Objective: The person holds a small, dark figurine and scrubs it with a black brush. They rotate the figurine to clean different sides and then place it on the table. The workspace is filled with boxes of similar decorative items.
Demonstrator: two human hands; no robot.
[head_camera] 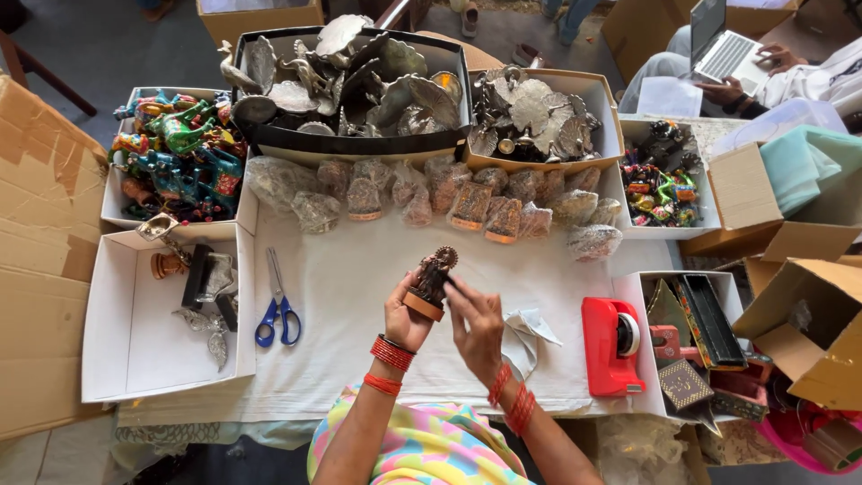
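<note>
Red bangles point(392, 353) are being worn on both wrists, nearest the lens. Small bronze-coloured figurine point(431, 282) is being held upright above the white cloth point(350, 296), base clamped by left hand point(406, 316). Right hand point(476, 328) is being kept open, fingertips touching the figurine's side. Blue scissors point(277, 305) are being left lying well to the left, red tape dispenser point(611, 346) to the right. Wrapped figurines point(467, 202) are being kept in a row beyond.

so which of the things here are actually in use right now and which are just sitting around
In use:
- small dark bronze-coloured figurine on an orange base, held in left hand
- right hand, touching it

Lying about:
- blue-handled scissors
- red tape dispenser
- crumpled white paper
- row of plastic-wrapped figurines
- black tray of silver metal pieces
</note>
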